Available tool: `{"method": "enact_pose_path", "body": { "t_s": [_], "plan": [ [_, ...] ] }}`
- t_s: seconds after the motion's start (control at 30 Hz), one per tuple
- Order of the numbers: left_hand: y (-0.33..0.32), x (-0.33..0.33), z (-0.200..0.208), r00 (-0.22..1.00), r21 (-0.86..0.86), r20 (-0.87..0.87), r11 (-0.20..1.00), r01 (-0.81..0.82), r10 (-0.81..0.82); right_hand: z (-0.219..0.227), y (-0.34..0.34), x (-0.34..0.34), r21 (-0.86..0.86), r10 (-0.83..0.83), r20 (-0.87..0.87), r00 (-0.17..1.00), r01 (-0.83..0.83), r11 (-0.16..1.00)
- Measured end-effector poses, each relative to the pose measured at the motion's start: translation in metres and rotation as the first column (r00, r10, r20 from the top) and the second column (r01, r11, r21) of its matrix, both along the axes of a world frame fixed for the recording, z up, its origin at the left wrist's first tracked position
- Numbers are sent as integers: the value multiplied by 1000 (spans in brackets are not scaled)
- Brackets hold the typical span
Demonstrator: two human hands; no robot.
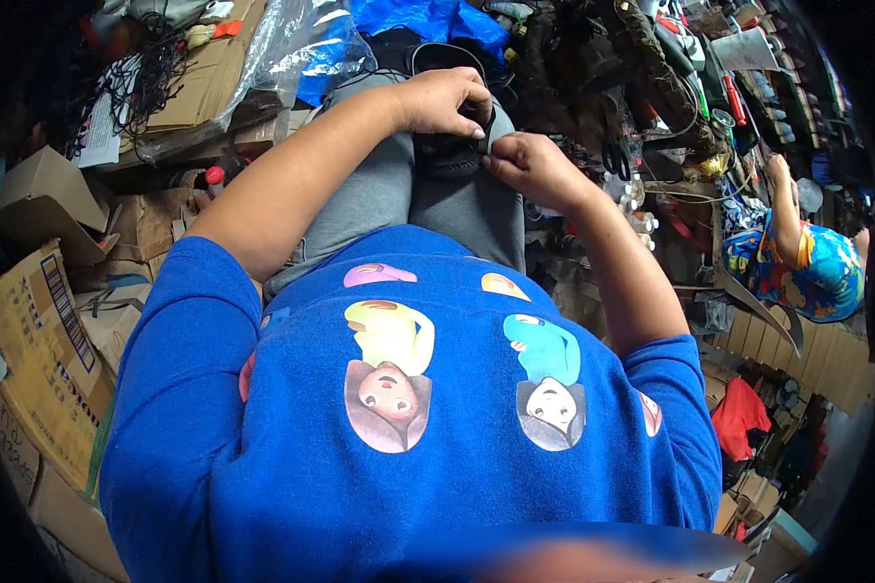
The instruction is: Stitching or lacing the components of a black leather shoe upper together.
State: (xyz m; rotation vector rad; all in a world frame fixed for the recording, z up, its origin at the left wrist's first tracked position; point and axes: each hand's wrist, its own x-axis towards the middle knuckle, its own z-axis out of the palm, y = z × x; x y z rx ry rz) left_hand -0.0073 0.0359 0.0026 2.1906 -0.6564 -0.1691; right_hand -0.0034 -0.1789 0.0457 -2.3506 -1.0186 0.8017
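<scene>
A black item that looks like a shoe (447, 160) rests between my thighs, over my grey trousers (360, 165). My left hand (442, 101) lies over its left side, with the fingers curled down onto it. Close by at the item's right edge, my right hand (535, 167) is closed in a pinch, thumb against the bent fingers. Whatever sits in that pinch is too small to make out. Part of the black item is hidden under my left hand.
Cardboard boxes (53, 199) stand at my left, near clear plastic sheeting (301, 49) and tangled black cords (146, 83). Blue plastic (428, 17) lies ahead. Tools and bottles crowd the right, including a red-handled tool (734, 100). Another person (807, 257) sits farther right.
</scene>
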Motion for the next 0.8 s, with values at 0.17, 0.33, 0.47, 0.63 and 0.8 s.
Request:
{"method": "enact_pose_path", "body": {
  "t_s": [0.17,0.33,0.47,0.63,0.8],
  "plan": [
    [-3,2,-9,999,-28,42,999,-23,24,13,-29,-21,138,-29,59,998,21,990],
    [-3,13,-4,995,-101,-29,991,93,-96,22,-34,-29,247,-297,-11,955,291,924],
    [-1,19,-3,982,-118,-37,977,177,-183,13,-22,-16,189,-220,144,965,192,963],
    [1,23,-6,959,-132,-213,978,164,-190,11,-15,-9,142,-153,233,960,122,982],
    [0,24,-2,929,-108,-324,983,148,-176,16,-11,-8,54,-135,258,957,125,991]
  ]
}}
